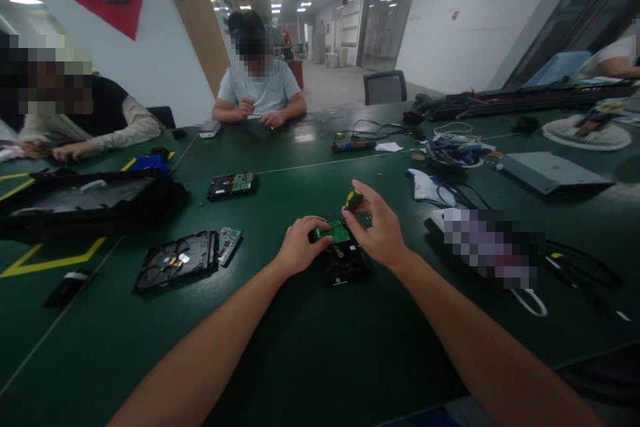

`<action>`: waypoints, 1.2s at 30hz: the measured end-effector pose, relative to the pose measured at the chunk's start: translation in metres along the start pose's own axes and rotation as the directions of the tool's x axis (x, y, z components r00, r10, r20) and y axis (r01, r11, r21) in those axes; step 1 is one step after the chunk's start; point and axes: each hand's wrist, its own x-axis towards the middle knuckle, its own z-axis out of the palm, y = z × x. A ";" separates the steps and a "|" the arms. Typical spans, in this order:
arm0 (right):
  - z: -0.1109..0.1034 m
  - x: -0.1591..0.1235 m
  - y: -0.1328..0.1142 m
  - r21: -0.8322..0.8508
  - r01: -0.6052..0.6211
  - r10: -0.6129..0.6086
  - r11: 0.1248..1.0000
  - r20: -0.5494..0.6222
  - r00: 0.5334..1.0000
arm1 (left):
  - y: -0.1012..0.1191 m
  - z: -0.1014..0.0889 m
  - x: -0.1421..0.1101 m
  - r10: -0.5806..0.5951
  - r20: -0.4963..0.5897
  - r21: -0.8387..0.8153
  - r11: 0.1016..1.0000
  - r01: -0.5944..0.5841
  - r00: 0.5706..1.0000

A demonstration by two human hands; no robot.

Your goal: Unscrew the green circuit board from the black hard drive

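Note:
In front of me on the table lies a black hard drive with a green circuit board on its upper face. My left hand grips the drive from the left, its thumb and fingers resting over the board's edge. Pinched between the thumb and fingers of my right hand is a small screwdriver with a black and yellow handle, held upright over the board. Its tip is hidden, so I cannot tell whether it touches a screw.
To the left lie another hard drive, a loose circuit board and a black casing. A third drive sits farther back. A white-blue cloth and a grey metal box are at right. People sit across the table and at left.

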 end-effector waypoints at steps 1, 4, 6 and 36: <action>0.000 0.000 0.000 -0.007 -0.001 0.001 1.000 -0.003 1.000 | 0.000 0.000 0.000 -0.001 0.000 0.000 1.000 0.001 1.000; 0.000 0.000 -0.001 -0.022 -0.005 0.005 1.000 -0.004 1.000 | 0.000 0.000 0.000 0.001 -0.001 -0.002 1.000 -0.001 1.000; 0.000 0.000 -0.004 0.002 -0.011 0.011 1.000 0.010 1.000 | 0.001 0.000 0.000 0.001 0.002 -0.002 1.000 -0.001 1.000; -0.001 0.001 -0.004 -0.031 -0.030 0.030 0.999 -0.017 0.999 | 0.001 -0.001 0.000 0.005 0.002 -0.006 1.000 -0.005 1.000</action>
